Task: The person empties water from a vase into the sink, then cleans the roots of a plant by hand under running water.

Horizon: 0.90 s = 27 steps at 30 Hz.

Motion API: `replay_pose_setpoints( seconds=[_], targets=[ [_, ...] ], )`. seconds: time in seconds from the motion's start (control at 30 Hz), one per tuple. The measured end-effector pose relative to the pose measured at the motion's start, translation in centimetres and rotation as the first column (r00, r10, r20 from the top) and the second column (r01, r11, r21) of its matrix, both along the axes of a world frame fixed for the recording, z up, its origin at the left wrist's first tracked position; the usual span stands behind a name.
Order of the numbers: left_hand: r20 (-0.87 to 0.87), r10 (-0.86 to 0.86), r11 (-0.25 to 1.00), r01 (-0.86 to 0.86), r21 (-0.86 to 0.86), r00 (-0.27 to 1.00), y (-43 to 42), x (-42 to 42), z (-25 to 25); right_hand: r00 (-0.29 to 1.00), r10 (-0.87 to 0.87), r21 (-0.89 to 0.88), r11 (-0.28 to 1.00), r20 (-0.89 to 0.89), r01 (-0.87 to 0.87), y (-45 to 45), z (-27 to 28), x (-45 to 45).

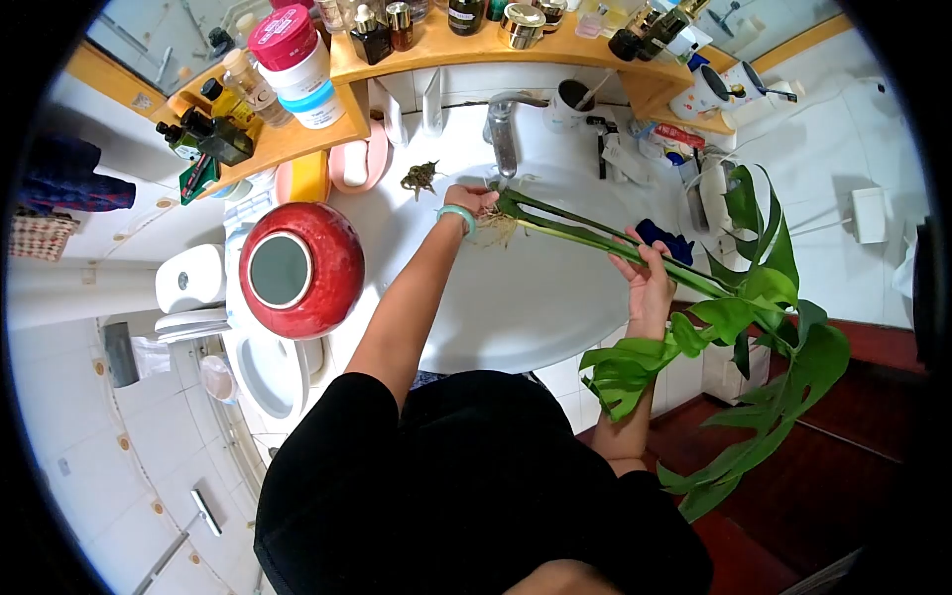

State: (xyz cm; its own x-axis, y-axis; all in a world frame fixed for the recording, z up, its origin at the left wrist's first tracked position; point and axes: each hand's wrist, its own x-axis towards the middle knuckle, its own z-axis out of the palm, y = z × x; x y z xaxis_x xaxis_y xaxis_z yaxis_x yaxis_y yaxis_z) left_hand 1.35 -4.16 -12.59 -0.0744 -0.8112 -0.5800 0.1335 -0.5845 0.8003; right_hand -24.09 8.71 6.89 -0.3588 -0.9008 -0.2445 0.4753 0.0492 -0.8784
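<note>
A monstera plant [640,250] with long green stems and broad split leaves stretches from under the faucet [504,149] to the right, over the white sink [526,307]. My left hand [470,201], a pale green bangle on its wrist, has its fingers closed at the root end, just below the spout. Thin pale roots hang beside those fingers. Farther along, my right hand [647,273] is wrapped round the stems from below, and leaves hang over that forearm. Whether water runs from the spout I cannot tell clearly. A small dark plant clump [419,178] lies on the counter left of the faucet.
An upturned red pot [332,268] stands at the sink's left. Soap dishes [359,159] and a dark cup [569,104] sit behind the basin. Bottles and jars crowd the wooden shelf [446,61] above. A dark blue cloth [666,241] lies at the right rim; a toilet [268,372] is left.
</note>
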Motion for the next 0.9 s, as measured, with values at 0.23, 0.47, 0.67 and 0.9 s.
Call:
replay_pose_setpoints(
  seconds=[0.23,0.47,0.67,0.9],
  targets=[
    [0.000,0.117,0.992,-0.117,0.056,0.993,-0.3,-1.0,0.2,1.000,-0.023,-0.002,1.000,0.001,0.023,0.1,0.1,0.0],
    [-0.035,0.025,0.996,-0.022,0.088,0.999,-0.6,-0.4,-1.9,1.000,-0.011,0.004,1.000,-0.002,0.011,0.3,0.3,-0.4],
    [-0.039,-0.020,0.999,0.019,-0.040,0.999,-0.4,1.0,-2.2,1.000,-0.012,0.001,1.000,-0.011,0.012,0.2,1.2,-0.2],
    [0.136,0.036,0.956,0.006,-0.295,0.990,0.2,3.9,0.3,0.999,-0.010,-0.015,1.000,-0.036,0.009,0.0,1.6,-0.2]
  ],
)
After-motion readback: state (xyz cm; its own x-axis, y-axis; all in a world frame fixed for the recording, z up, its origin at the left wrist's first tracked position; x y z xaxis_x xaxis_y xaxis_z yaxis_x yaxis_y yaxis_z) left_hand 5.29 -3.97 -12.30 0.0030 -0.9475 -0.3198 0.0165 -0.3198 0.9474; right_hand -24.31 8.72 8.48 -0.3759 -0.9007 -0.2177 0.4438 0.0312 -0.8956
